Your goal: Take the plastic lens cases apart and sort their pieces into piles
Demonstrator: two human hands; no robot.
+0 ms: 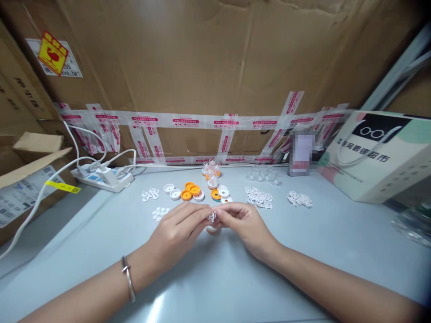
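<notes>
My left hand and my right hand meet at the middle of the table, fingertips closed around a small white plastic part. Its exact kind is partly hidden by the fingers. Just below it, a round orange-and-white piece shows between the hands. Behind the fingers lie white ring-shaped caps and orange round caps. To the left are small white stemmed parts and small white discs. White flat cut-out pieces are spread beyond my right hand.
Clear plastic cups and assembled clear-topped pieces stand toward the back. More white pieces lie at right. A power strip, an open carton, a phone-like object and a paper bag edge the table.
</notes>
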